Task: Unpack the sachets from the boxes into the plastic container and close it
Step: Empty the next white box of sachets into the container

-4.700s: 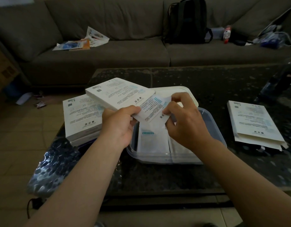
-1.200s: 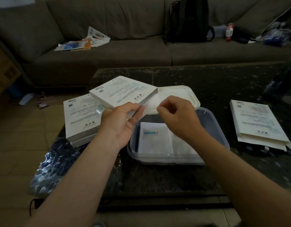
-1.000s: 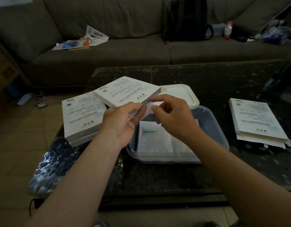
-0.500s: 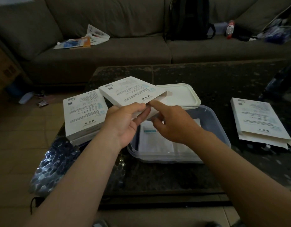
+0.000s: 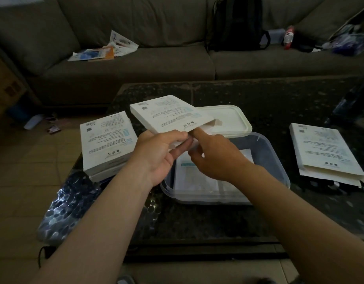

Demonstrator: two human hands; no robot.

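My left hand (image 5: 160, 154) grips a flat white printed box (image 5: 168, 113) by its near edge and holds it tilted above the table. My right hand (image 5: 216, 158) is at the box's open right end, index finger pushed into the opening, thumb curled underneath; I see nothing pinched in it. Below my hands stands the clear plastic container (image 5: 279, 160), open, with white sachets (image 5: 193, 177) lying flat inside. Its white lid (image 5: 230, 117) lies on the table just behind it.
A stack of white boxes (image 5: 107, 142) sits at the table's left edge, above crumpled bubble wrap (image 5: 64, 203). An opened flat box (image 5: 324, 152) lies at the right. A grey sofa with papers (image 5: 107, 52) and a black backpack (image 5: 236, 23) stands behind the dark table (image 5: 259, 95).
My right hand has come back from over the container to the box's open end, and its index finger has slid inside. The box has shifted slightly right in my left hand.
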